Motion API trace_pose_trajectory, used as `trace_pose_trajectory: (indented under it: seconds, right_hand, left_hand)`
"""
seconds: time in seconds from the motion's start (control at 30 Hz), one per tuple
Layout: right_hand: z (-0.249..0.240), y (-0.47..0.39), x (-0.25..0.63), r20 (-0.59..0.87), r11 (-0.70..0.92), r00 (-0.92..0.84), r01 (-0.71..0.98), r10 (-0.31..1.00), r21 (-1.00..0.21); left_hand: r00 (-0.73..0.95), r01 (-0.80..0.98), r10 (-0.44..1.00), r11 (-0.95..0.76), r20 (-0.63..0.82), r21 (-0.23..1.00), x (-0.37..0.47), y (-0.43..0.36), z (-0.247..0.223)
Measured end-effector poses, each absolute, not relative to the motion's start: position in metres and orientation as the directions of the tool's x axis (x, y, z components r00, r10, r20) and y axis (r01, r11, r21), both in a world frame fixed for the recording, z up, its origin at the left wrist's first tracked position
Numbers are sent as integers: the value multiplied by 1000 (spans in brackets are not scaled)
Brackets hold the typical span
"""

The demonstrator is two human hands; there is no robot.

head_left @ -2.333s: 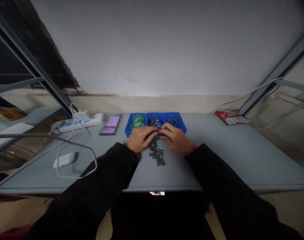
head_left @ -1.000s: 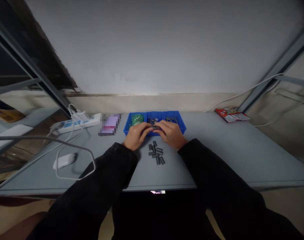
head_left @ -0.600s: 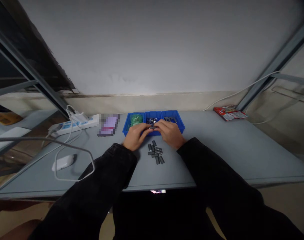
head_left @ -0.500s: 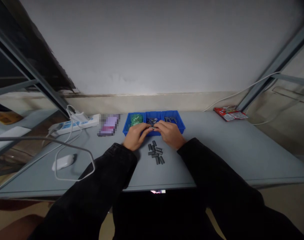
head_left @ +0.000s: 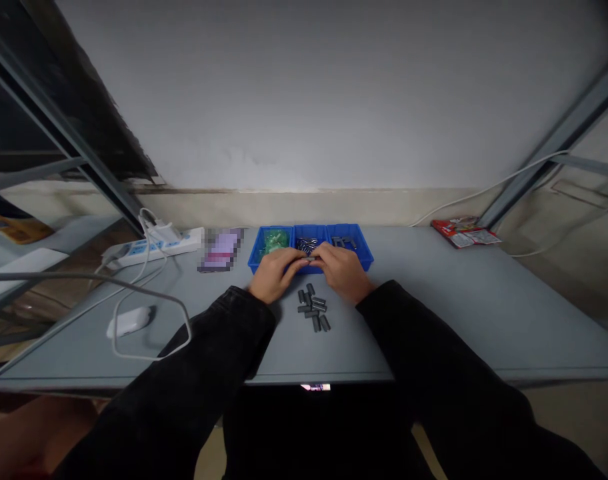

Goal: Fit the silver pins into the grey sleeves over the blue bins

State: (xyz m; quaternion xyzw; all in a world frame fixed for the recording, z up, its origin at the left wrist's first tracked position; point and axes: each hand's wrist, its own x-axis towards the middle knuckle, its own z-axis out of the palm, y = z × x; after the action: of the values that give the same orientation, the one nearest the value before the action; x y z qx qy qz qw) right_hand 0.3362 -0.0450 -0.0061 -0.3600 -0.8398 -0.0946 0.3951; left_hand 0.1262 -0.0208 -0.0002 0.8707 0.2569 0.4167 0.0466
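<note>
Head-worn view looks forward and down at the tabletop (head_left: 449,313)

- At twelve o'clock we see smooth blue plastic bins (head_left: 366,253).
- Centrally, our small grey cylinders (head_left: 311,313) look matt.
- Our tabletop (head_left: 434,300) looks smooth, dull grey.
- At two o'clock, we have a glossy, crinkled packet (head_left: 467,235).
- Our black sleeves (head_left: 229,333) are matt cloth.

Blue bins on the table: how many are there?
3, side by side in a row: the left bin with green pieces, the middle bin with shiny metal pieces, and the right bin with dark grey pieces.
</note>
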Motion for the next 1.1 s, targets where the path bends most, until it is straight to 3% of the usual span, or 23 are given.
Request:
trace_pose_trajectory:
  seconds: [0.27,0.53,0.9,1.1]
  right_hand:
    - [-6,-46,334,721,698,-395,695,569,-170]
    - [-8,-47,335,737,736,-384,639,556,-222]
    - [-9,-44,337,687,697,-422,696,591,-172]
    - [-6,-47,337,701,703,-387,673,599,-229]
  left_hand:
    - [437,331,509,-858,742,393,126,-26,2]
    - [399,350,510,-853,762,388,127,-26,2]
    - [425,356,506,-856,750,376,126,-25,1]
    - [389,383,517,-843,762,377,128,-23,1]
